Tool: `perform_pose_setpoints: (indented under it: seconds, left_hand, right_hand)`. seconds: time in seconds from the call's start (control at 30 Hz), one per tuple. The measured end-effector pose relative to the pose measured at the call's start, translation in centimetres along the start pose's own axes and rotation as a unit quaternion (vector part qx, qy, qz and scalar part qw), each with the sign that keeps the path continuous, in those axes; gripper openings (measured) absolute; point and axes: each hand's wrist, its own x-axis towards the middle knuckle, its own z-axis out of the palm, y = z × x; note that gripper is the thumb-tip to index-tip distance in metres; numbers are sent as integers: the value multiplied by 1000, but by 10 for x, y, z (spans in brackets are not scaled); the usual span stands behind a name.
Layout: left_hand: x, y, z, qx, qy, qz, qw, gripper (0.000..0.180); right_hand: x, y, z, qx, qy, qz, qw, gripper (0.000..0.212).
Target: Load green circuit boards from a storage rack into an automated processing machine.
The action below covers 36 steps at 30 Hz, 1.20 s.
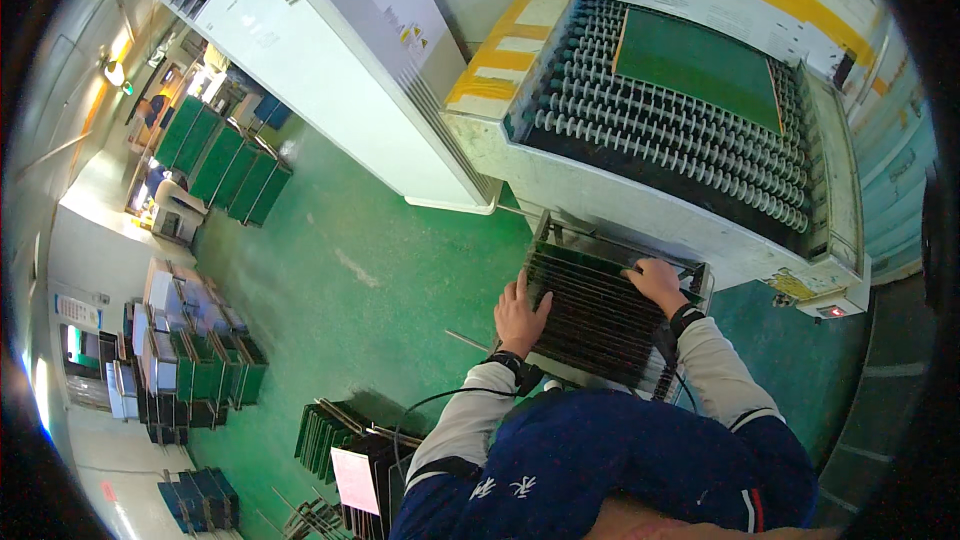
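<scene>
In front of me a metal rack (541,232) holds a row of thin dark boards (590,315) standing on edge, close together. A green face shows on the farthest board. Along the left side of the row, my left hand (518,318) rests with its fingers stretched and its thumb apart. At the far right corner of the row, my right hand (658,286) has its fingers bent over the edge of a board; its fingertips are partly hidden. Beyond the rack, a flat green board (698,62) lies on the rollers (660,140) of a conveyor machine.
The machine's pale front wall (650,195) stands just past the rack. A tall white air conditioner (340,70) rises at the far left. Racks of green boards (215,365) line the left side. More racked boards (325,435) with a pink sheet (357,480) stand at my near left.
</scene>
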Motion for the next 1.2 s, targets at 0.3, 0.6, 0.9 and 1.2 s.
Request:
perform_pose_setpoints:
  seconds: [0.3,0.6,0.9,1.2]
  left_hand:
    - [3,1,-1,-15,22,10,1000,77]
    - [-2,1,-2,-44,19,5,999,78]
    - [0,5,-5,-29,-2,17,999,78]
    - [2,1,-2,-22,-12,5,1000,78]
  right_hand:
    - [10,3,2,-73,-32,-69,994,44]
    - [-32,-59,-143,-120,98,-200,967,38]
    - [-82,14,-285,501,355,-66,787,28]
    - [-74,44,-200,797,207,-5,568,27]
